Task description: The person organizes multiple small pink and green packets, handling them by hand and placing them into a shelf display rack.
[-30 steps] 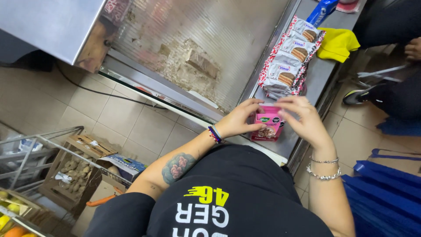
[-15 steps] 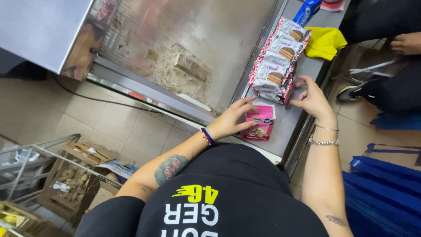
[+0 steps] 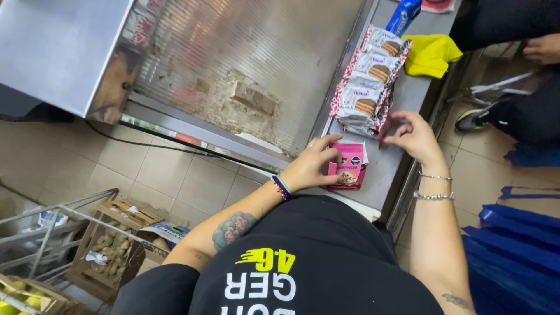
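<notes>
Left hand [image 3: 312, 164] on the pink carton [image 3: 348, 165]: fingers curled around its left edge, thumb and index pinching the top corner. Carton sits on the grey metal counter [image 3: 402, 111], near the front edge, tilted slightly, just below the row of snack packs [image 3: 368, 81].

Right hand [image 3: 411, 134] at 3 o'clock of the carton, apart from it. Fingers bent and bunched, tips touching the near end of the lowest snack pack (whether it is actually gripped, can't tell). 2 thin bracelets on that wrist, a beaded band on the left wrist.

Snack packs: 3 visible, white with red edging, laid in an overlapping line running toward 1 o'clock from the carton. Yellow cloth [image 3: 430, 53] at 3 o'clock of the top pack, touching the counter's right side. Blue pack [image 3: 403, 16] at 12 o'clock, at the counter's far end.

At 9 o'clock of the counter: ribbed metal panel [image 3: 256, 64], worn patch in the middle. Wooden crate [image 3: 114, 245] of potatoes on the tiled floor at 7 o'clock. Another person's hand [image 3: 542, 48] at 2 o'clock, edge of view.
</notes>
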